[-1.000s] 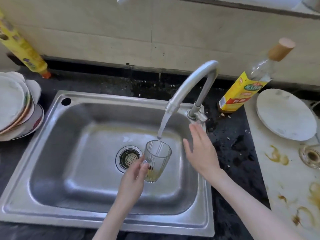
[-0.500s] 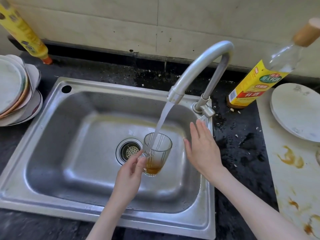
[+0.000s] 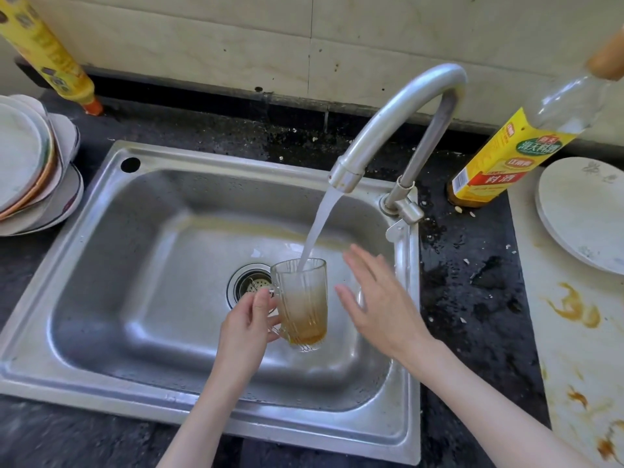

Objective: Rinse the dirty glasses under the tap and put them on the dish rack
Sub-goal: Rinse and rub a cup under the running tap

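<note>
Right now your left hand (image 3: 248, 324) grips the handle of the clear ribbed glass mug (image 3: 301, 304), holding it upright over the stainless steel sink (image 3: 141, 265) beside the drain. Water from the curved metal tap (image 3: 388, 126) streams into it, above brown dregs at the bottom. Your right hand (image 3: 378, 305) hovers just right of the mug, fingers spread, holding nothing.

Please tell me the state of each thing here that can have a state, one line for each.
Curved steel tap: running, stream falls into the glass.
Clear ribbed glass mug: upright, partly filled with brownish water.
Left hand: grips the mug's handle.
Right hand: open, beside the mug.
Steel sink: drain unplugged.
</note>
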Demonstrator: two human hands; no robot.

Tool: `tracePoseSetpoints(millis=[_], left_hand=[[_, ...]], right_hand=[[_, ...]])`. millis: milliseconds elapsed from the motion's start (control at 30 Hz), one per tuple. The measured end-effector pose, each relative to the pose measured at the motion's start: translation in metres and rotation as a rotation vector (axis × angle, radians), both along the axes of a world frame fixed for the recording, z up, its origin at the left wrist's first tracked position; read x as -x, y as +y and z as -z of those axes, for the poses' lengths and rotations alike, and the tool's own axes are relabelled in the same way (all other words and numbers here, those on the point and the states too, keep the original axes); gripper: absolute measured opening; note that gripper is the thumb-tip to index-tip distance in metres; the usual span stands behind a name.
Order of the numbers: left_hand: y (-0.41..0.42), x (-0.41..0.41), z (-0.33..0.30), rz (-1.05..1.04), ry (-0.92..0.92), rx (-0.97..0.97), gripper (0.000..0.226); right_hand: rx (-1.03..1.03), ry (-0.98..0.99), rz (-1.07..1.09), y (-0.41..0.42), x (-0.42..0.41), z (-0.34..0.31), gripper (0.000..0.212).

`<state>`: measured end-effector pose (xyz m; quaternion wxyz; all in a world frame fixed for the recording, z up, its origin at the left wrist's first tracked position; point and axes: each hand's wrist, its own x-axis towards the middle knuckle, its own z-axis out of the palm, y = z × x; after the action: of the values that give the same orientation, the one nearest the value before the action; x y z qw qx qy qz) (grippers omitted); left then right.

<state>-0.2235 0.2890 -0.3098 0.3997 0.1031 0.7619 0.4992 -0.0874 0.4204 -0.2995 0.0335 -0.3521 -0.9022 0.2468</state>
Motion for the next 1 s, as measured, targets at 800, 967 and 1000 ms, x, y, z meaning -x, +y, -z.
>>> tracePoseSetpoints(millis=[800,967,1000], left_hand=[[0.025,0.011,-0.009,-0.109,-0.093,0.217,0.039],[0.029,-0.012,-0.012,-0.025,0.173,0.080,0.035],[0.029,-0.014,-0.014,-0.050,0.150,0.017,0.034]], right_hand=[[1.293,0.250,0.467,-0.024,0.047,0.023,0.056],[1.327,0.547,0.501,-0.034,0.055,0.030,0.042],[1.364,0.564,0.506,-0.038,0.053,0.030,0.044]])
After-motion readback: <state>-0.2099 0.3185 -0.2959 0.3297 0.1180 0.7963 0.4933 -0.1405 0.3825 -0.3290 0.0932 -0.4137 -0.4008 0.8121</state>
